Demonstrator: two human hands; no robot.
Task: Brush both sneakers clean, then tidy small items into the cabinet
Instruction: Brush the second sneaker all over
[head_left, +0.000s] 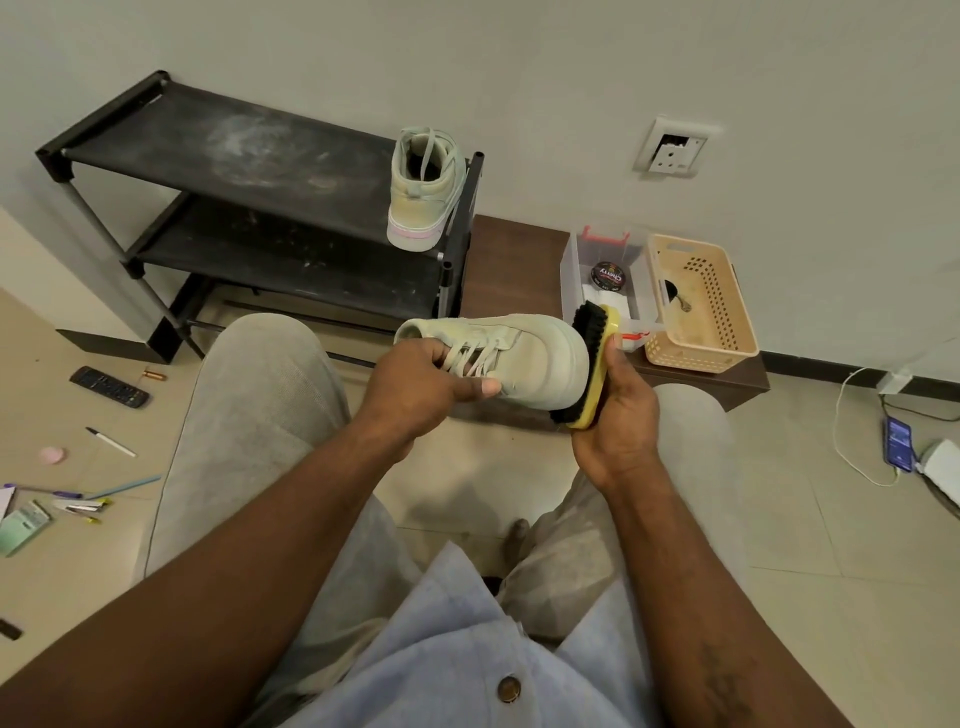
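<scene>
A black shoe rack (249, 156) stands against the wall. One pale sneaker (423, 192) sits upright at the right end of its top shelf, heel toward the camera. Just beside the rack, a low brown table (509, 254) carries a peach basket (727, 332) and a clear box (571, 270) with a polish tin (608, 275) inside. Over the lap, the left hand (421, 384) grips the other sneaker (530, 348) around its laced middle (toe pointing right). The right hand (618, 415) is wrapped round a yellow-backed brush (597, 332), bristles touching the toe. A remote (109, 387) and pens (110, 441) lie on the floor at left.
</scene>
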